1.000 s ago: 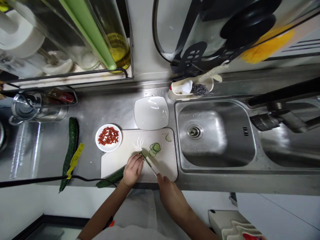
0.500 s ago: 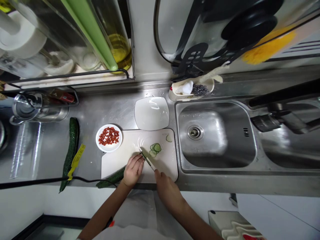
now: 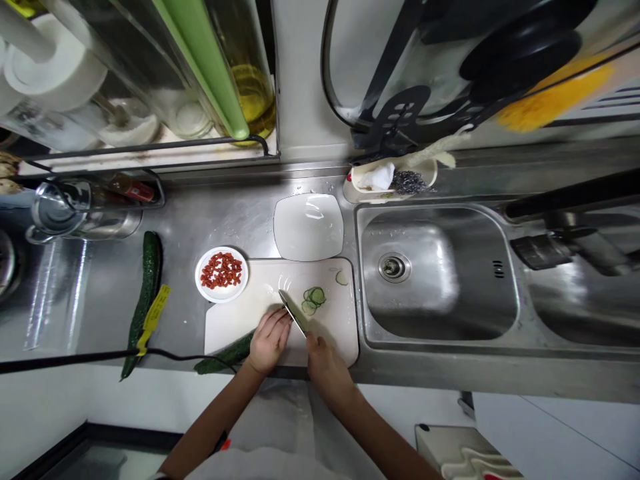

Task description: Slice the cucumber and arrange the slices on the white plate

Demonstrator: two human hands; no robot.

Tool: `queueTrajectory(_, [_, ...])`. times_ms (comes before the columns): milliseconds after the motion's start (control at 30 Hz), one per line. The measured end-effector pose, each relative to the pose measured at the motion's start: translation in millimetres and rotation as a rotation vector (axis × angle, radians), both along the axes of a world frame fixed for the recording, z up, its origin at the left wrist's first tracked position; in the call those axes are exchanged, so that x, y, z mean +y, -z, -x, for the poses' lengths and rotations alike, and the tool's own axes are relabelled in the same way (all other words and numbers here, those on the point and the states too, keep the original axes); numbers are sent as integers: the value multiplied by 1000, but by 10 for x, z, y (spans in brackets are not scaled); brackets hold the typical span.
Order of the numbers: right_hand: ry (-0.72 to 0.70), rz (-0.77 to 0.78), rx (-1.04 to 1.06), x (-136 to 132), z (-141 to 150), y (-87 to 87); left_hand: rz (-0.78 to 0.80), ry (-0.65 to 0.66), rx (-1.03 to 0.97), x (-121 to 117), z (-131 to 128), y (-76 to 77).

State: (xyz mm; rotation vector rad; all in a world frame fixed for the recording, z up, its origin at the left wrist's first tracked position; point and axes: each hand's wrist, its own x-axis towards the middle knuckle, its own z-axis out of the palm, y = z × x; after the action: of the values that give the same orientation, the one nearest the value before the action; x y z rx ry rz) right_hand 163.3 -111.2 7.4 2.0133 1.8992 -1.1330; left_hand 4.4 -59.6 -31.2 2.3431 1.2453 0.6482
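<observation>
On the white cutting board (image 3: 230,327) lies a dark green cucumber (image 3: 227,353), its left end reaching past the board's near edge. My left hand (image 3: 270,339) is closed over the cucumber's right end and hides much of it. My right hand (image 3: 327,370) grips a knife (image 3: 294,315) by its handle. The blade slants up and left, close beside my left fingertips at the cucumber's cut end. Several thin cucumber slices (image 3: 313,300) rest in a small pile right of the blade. One lone slice (image 3: 341,277) sits near the board's upper right corner.
A white bowl of red pieces (image 3: 221,275) overlaps the board's upper left. Behind the board stands a white plate (image 3: 309,227). A second cucumber (image 3: 145,293) with a yellow tag lies left. A black cord (image 3: 175,355) crosses the front. The steel sink (image 3: 435,273) is right.
My right hand and the knife have shifted slightly up and left toward my left hand. The whole view has drifted a little. Both hands keep their grip.
</observation>
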Motion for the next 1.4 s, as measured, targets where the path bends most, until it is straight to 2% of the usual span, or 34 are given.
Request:
queueTrajectory(133, [-27, 140, -16, 50, -8, -57, 49, -16, 74, -3, -10, -40])
queueTrajectory(300, [-22, 151, -41, 94, -95, -116, 186, -160, 268, -51, -24, -143])
queueTrajectory(467, [-46, -38, -84, 59, -242, -168, 278, -205, 332, -103, 51, -213])
queueTrajectory(600, [-56, -166, -133, 15, -344, -185, 266, -326, 402, -80, 223, -232])
queueTrajectory(767, [-90, -237, -216, -16, -429, -165, 212, -512, 534, 2, 479, -221])
queueTrajectory(867, [-93, -283, -221, -29, -465, -137, 172, -594, 584, 50, 549, -213])
queueTrajectory(1000, [-82, -333, -215, -42, -491, -98, 160, -645, 583, 96, 554, -200])
queueTrajectory(1133, [-79, -354, -264, -56, -507, -88, 81, -649, 487, 110, 530, -225])
queueTrajectory(1200, [-81, -357, -283, -65, -517, -93, 18, -619, 405, 91, 461, -289])
queueTrajectory(1267, [-86, -359, -285, -75, -523, -96, -8, -486, 306, 52, 315, -385])
queueTrajectory(1400, [-100, -356, -288, -83, -517, -100, 123, 87, 92, -45, -148, -545])
